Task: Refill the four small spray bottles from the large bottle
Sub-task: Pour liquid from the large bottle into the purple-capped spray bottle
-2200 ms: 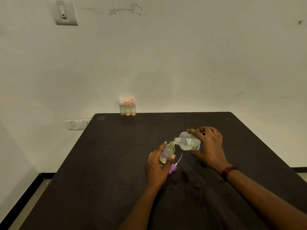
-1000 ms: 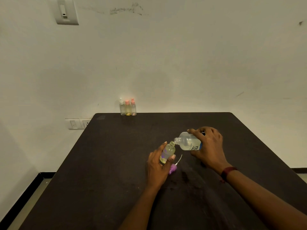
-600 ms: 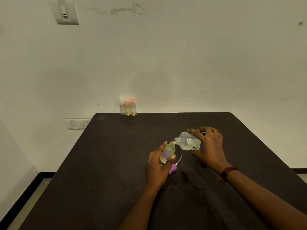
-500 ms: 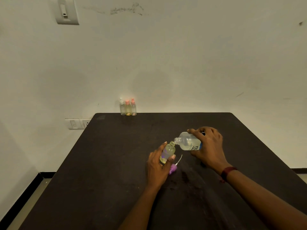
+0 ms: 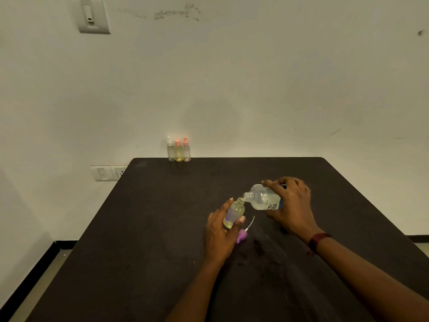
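Both hands hold as they did a moment ago: the right hand [image 5: 291, 205] stays wrapped around the large bottle [image 5: 263, 199], tipped with its neck at the mouth of the open small spray bottle [image 5: 234, 212], which the left hand [image 5: 220, 235] grips, tilted, just above the surface [image 5: 151, 228]. Nothing has visibly shifted, so the pour is probably continuing, though no stream can be made out. Its purple spray cap [image 5: 242, 237] lies beside the left hand, and three capped small bottles [image 5: 178, 149] stand at the far edge, so this may be the last refill.
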